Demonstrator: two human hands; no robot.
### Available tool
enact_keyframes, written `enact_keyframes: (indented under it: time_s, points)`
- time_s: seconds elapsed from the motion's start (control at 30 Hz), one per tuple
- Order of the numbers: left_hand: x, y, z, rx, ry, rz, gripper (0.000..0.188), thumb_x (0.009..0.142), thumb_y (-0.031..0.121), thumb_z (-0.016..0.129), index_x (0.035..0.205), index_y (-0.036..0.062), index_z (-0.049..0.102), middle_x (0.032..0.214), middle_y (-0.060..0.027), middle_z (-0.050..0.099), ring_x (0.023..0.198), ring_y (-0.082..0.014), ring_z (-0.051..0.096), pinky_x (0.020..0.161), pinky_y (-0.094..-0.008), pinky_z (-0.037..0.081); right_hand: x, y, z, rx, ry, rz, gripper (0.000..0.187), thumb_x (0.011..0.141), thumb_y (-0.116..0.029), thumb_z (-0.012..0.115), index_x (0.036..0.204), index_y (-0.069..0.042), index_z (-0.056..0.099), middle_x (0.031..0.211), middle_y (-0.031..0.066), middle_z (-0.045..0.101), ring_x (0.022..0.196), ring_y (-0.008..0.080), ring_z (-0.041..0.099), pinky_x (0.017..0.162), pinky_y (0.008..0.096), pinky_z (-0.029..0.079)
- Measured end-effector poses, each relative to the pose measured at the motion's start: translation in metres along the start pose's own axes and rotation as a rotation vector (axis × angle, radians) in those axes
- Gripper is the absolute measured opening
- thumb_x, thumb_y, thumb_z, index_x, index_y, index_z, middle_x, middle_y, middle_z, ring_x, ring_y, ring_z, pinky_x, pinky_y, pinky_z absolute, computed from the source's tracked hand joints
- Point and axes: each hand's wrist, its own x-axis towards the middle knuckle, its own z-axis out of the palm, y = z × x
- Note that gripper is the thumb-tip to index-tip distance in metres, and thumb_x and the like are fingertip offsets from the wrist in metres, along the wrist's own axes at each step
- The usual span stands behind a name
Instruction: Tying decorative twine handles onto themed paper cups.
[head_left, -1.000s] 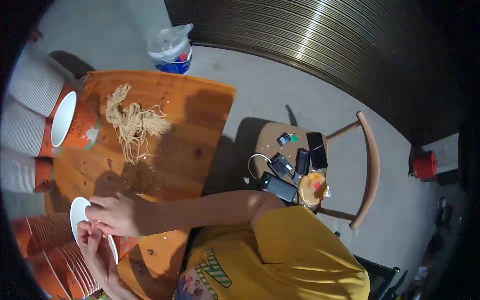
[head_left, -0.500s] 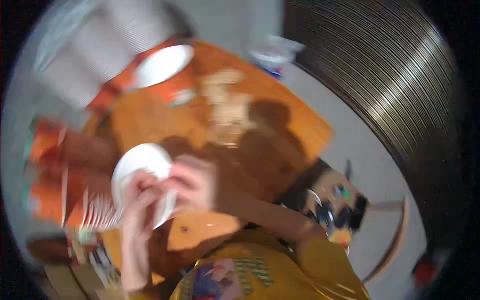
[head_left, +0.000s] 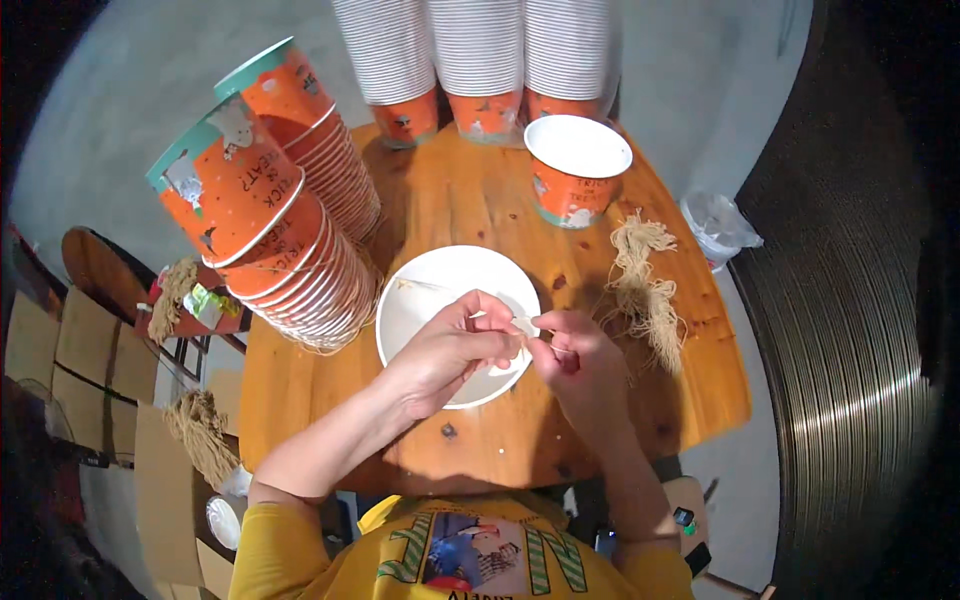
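Note:
A paper bucket (head_left: 455, 270) stands before me, its round white inside facing up. Over its near right rim, both hands meet with fingertips almost touching. My left hand (head_left: 450, 345) pinches a thin pale string (head_left: 522, 328) between thumb and forefinger. Closed on the same string from the other side is my right hand (head_left: 582, 365), a loose end showing by its thumb. Another bit of string (head_left: 415, 285) runs across the bucket's far left inside wall. The hands hide part of the bucket's near right side.
Two leaning stacks of orange buckets (head_left: 255, 215) rise at the left. Behind stand tall bagged bucket stacks (head_left: 480, 60) and a single orange bucket (head_left: 578, 170). Bundles of tan string (head_left: 645, 290) lie on the wooden table (head_left: 690, 400) at right. A corrugated shutter (head_left: 850, 330) lies beyond.
The view has swung and sharpened, so the bucket and hands now appear farther right. The blurred hands were at the bucket before and are still close together there.

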Motion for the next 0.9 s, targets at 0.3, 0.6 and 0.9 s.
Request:
enact_keyframes:
  time_s: [0.3, 0.6, 0.9]
  points:
    - [0.0035, -0.0051, -0.0017, 0.103, -0.041, 0.073, 0.027, 0.077, -0.003, 0.063, 0.096, 0.0052, 0.047, 0.080, -0.0041, 0.055, 0.070, -0.0119, 0.054, 0.066, -0.0238, 0.044, 0.0043, 0.0039, -0.0073, -0.238, 0.054, -0.435, 0.020, 0.075, -0.003, 0.069, 0.093, -0.010, 0.064, 0.069, 0.0081, 0.051, 0.058, 0.0242, 0.054, 0.050, 0.0337, 0.044]
    - [0.0022, -0.0032, 0.0011, 0.149, -0.022, 0.077, 0.027, 0.078, -0.002, 0.064, 0.096, 0.0051, 0.046, 0.084, -0.0059, 0.059, 0.072, -0.0121, 0.055, 0.067, -0.0236, 0.045, -0.0031, 0.0045, 0.0000, -0.158, 0.088, -0.325, 0.013, 0.079, -0.007, 0.066, 0.089, -0.007, 0.058, 0.089, 0.0083, 0.064, 0.077, 0.0259, 0.065, 0.063, 0.0345, 0.056]
    - [0.0021, -0.0054, -0.0014, 0.145, -0.016, 0.103, 0.028, 0.077, -0.006, 0.064, 0.098, 0.0041, 0.049, 0.085, -0.0042, 0.058, 0.072, -0.0131, 0.055, 0.066, -0.0244, 0.046, -0.0003, 0.0052, -0.0048, -0.224, 0.045, -0.400, 0.008, 0.082, -0.010, 0.063, 0.090, -0.008, 0.062, 0.088, 0.0077, 0.065, 0.077, 0.0249, 0.065, 0.062, 0.0359, 0.055]
